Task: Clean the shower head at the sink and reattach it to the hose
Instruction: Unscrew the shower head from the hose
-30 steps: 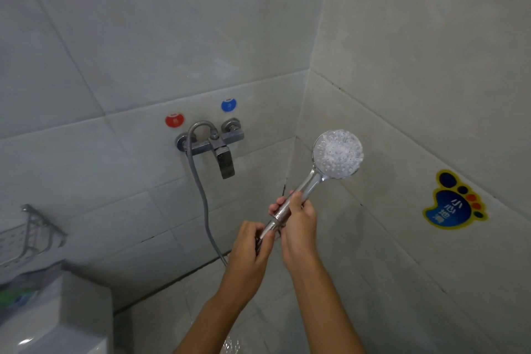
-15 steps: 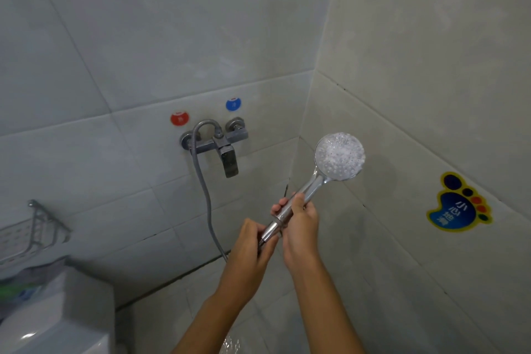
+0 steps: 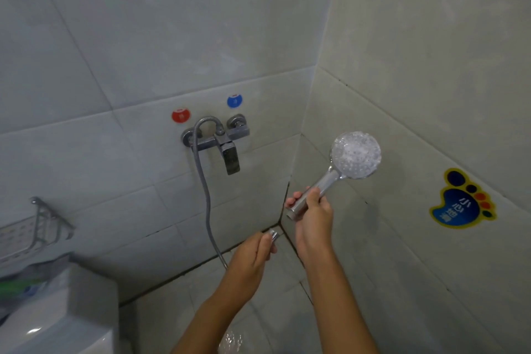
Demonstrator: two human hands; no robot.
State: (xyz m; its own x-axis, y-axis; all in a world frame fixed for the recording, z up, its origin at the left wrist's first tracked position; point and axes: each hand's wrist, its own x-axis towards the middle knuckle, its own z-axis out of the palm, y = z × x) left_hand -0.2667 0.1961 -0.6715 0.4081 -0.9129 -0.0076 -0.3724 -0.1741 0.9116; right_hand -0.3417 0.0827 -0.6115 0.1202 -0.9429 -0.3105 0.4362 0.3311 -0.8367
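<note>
Right hand (image 3: pixel 314 211) grips the shower head (image 3: pixel 355 154) by its handle; left hand (image 3: pixel 253 259) pinches the hose (image 3: pixel 204 187) nut, lower left. Joined a moment ago, the two are now apart: head detached, sink cleaning next.

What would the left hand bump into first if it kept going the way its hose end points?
Probably the bottom of the shower head handle held in the right hand; the left hand aims the hose connector up toward it, though depth is unclear.
</note>
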